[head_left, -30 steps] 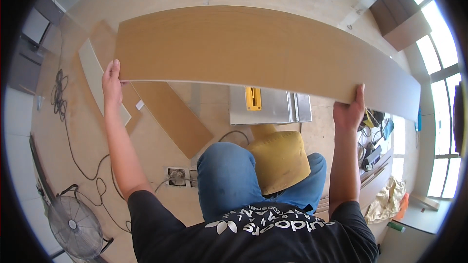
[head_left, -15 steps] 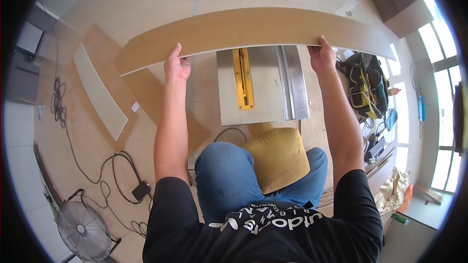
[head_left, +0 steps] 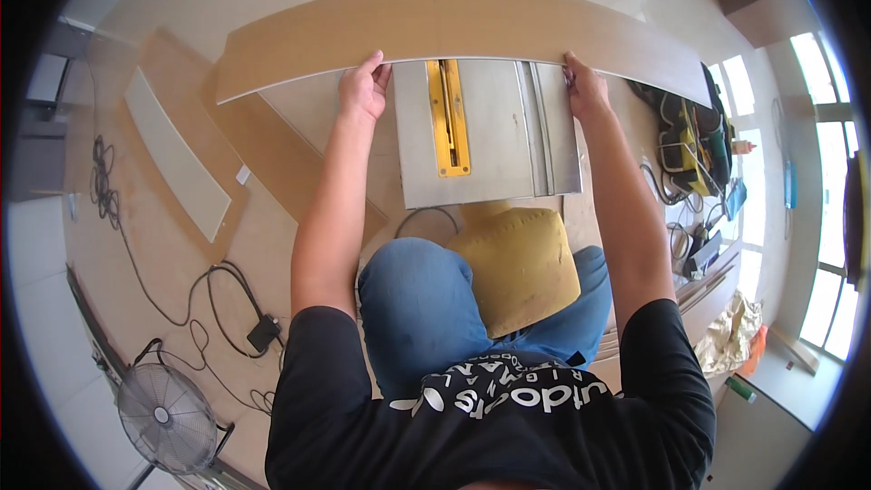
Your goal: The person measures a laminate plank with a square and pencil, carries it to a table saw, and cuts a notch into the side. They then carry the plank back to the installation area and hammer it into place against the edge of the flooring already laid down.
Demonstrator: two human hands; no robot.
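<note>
Head view: my left hand (head_left: 364, 91) and right hand (head_left: 588, 91) clamp the long tan flat board (head_left: 454, 23), unsplit; silver metal tabletop (head_left: 494, 145) contact unclear.

White lettering (head_left: 522, 397), in larger and smaller lines, crosses the person's black shirt (head_left: 490, 449) beside a white petal-shaped mark (head_left: 406, 406). A white tag (head_left: 243, 174) at left may bear print, too small to tell.

Long tan board (head_left: 463, 23), flat, thin pale near edge; held crosswise by that edge, spanning left to right, far side.
</note>
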